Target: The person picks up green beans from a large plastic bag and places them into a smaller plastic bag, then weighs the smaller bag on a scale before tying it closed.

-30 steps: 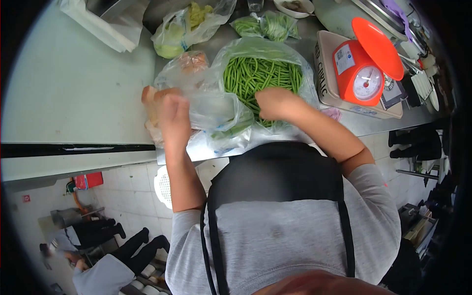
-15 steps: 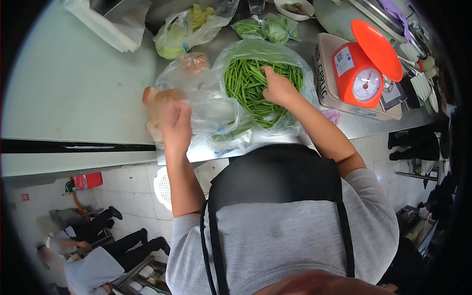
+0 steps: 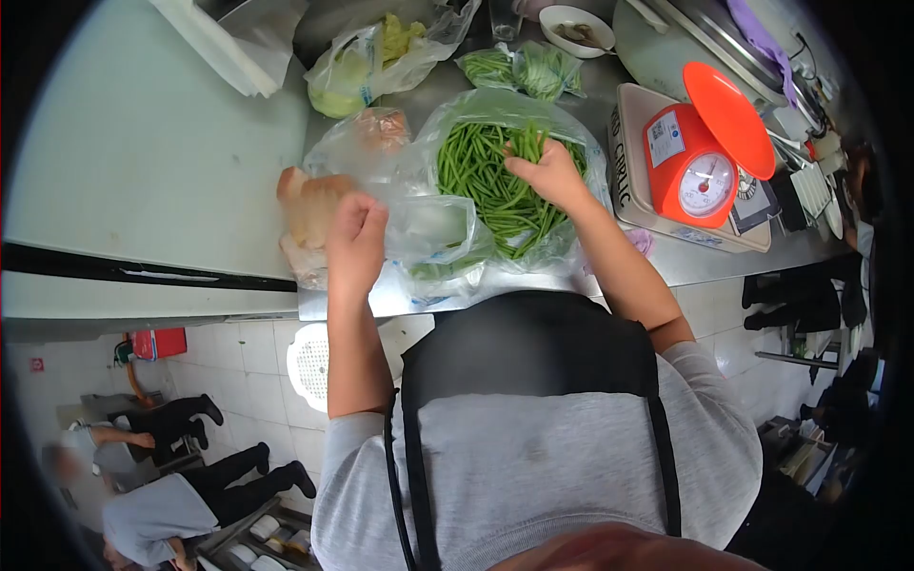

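My right hand (image 3: 550, 173) is closed around a bunch of green beans. More green beans (image 3: 476, 176) lie beneath it in a large open plastic bag. My left hand (image 3: 357, 238) is closed on the edge of a smaller clear plastic bag (image 3: 433, 228), which lies to the left of the beans with its mouth open toward them. Beside my left hand is a bag with brownish, bread-like items (image 3: 309, 209). Another clear bag with an orange-brown item (image 3: 383, 128) lies just behind.
Two small bags of cut greens (image 3: 543, 71), a bowl (image 3: 576, 33) and a bag of leafy vegetable (image 3: 347, 71) stand at the back. On the right, an orange scale (image 3: 693, 167) rests on a lidded box (image 3: 628, 143). Two people (image 3: 162, 514) are at lower left.
My right hand has closed on some beans and lifted them slightly, where before its fingers pressed into the pile. My left hand has moved a little to the right with the bag edge.
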Available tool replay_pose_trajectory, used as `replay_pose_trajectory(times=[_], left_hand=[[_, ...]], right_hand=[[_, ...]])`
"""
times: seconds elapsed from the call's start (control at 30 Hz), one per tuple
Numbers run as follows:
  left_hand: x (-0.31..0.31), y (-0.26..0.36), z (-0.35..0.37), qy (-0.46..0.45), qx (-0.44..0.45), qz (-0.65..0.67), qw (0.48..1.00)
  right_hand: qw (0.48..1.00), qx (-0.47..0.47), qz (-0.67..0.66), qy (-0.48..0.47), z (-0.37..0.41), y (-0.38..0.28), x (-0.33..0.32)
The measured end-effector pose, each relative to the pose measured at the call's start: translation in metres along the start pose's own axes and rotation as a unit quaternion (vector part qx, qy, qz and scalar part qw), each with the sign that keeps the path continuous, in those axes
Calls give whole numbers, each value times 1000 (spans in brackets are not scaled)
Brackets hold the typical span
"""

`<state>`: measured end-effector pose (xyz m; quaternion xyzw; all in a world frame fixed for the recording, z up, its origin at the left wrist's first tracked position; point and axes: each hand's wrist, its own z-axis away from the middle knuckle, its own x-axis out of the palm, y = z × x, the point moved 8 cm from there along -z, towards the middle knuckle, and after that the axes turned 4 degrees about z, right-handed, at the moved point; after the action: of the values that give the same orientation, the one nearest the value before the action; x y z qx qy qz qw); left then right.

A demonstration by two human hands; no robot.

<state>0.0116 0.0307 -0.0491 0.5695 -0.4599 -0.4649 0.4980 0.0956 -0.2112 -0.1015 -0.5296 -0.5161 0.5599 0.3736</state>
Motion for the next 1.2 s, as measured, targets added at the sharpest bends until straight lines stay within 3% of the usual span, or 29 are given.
replay_pose_trajectory(times=[0.07, 0.2, 0.3, 0.33, 0.43, 0.57, 0.6, 0.7, 0.8, 0.9, 1.0, 1.1, 1.2], left_hand=[[4, 2, 0, -4, -8, 3, 1000], [6, 3, 1, -7, -13, 7, 1000], [4, 2, -4, 11, -5, 4, 1000], [3, -1, -3, 17, -11, 0, 1000], [12, 2, -7, 9, -3, 38, 999], [22, -1, -14, 3, -57, 39, 998], [25, -1, -18, 1, -59, 41, 997], [34, -5, -23, -3, -90, 39, 995], [45, -17, -31, -21, -84, 97, 992], [52, -12, -32, -34, -43, 161, 985], [50, 2, -22, -40, -27, 96, 994], [61, 3, -14, -85, 3, 75, 994], [96, 16, 9, -157, 38, 33, 986]], right_hand=[[996, 27, -80, 25, 0, 8, -1], [997, -32, 61, 31, 2, 52, 8], [991, -63, -91, 77, -1, 44, 9], [991, -69, -85, 76, 1, 41, 13], [990, -77, 112, 25, 12, 57, 24], [996, -24, -62, 57, -1, -1, 7], [986, -52, -140, 72, 1, -30, 2], [961, -225, -118, 109, 28, -121, 4], [860, -499, 104, 18, 62, -160, 41], [856, -500, 121, -51, 73, -138, 80], [948, -234, 208, -61, 43, -79, 100], [932, -106, 280, -202, 32, -45, 118], [909, -60, 277, -305, 38, -31, 132]])
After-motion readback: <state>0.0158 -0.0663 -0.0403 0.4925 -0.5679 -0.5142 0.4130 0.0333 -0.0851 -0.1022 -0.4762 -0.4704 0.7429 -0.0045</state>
